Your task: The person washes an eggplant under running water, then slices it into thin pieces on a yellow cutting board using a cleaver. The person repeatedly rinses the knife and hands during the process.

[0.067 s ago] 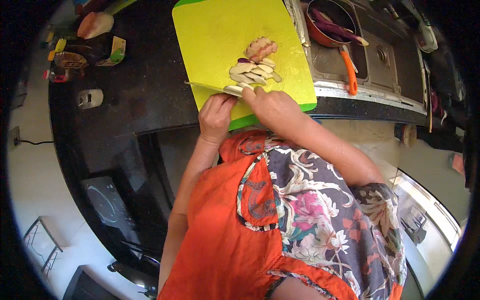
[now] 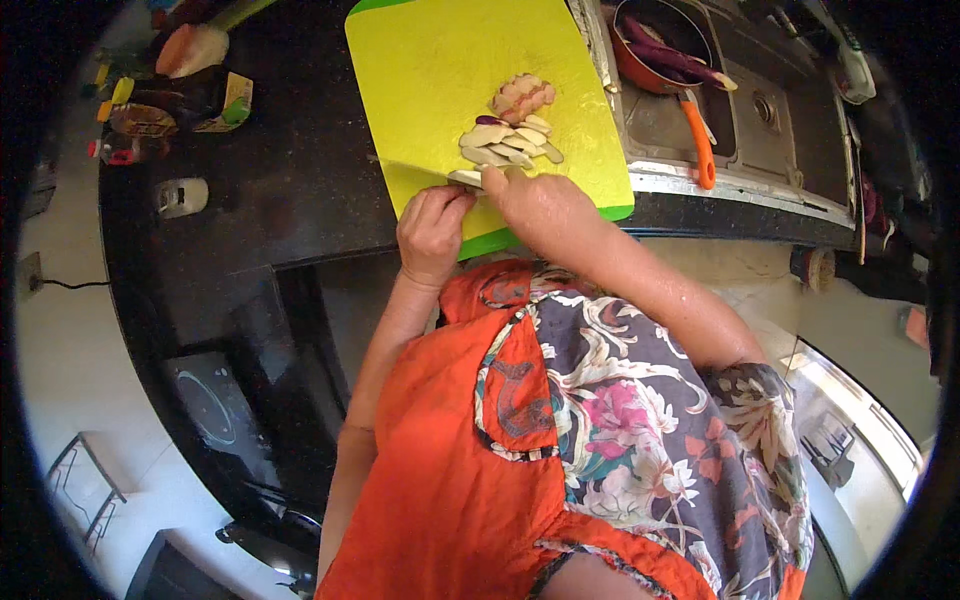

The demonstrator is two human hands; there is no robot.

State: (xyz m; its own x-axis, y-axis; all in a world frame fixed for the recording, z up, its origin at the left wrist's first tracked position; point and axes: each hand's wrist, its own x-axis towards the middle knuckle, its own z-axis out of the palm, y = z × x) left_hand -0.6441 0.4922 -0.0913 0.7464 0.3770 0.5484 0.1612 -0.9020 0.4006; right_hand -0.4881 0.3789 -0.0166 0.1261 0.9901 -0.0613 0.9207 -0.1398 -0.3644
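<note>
On the yellow cutting board [image 2: 430, 75], my right hand [image 2: 535, 205] is closed around a knife, its handle hidden in my grip. The thin blade [image 2: 415, 170] points left and a pale slice [image 2: 465, 178] lies against it. My left hand [image 2: 435, 230] is closed at the board's near edge, just below the blade, with fingertips bent down. Whatever it pinches is mostly covered by the fingers, apparently a piece of eggplant. Beyond the knife lies a heap of pale eggplant slices [image 2: 510, 143], one showing purple skin. Behind them sits a small pile of pinkish-brown scalloped slices [image 2: 522, 97].
To the right, a pan [image 2: 655, 75] with an orange handle [image 2: 704, 150] stands in the metal sink [image 2: 790, 130], holding long purple eggplants [image 2: 675, 60]. Bottles [image 2: 140, 120] and a small jar [image 2: 182, 197] stand on the dark counter [image 2: 300, 170] at left.
The knife blade has turned slightly and now shows more edge-on. My right hand has shifted a little left; my left hand stays in place.
</note>
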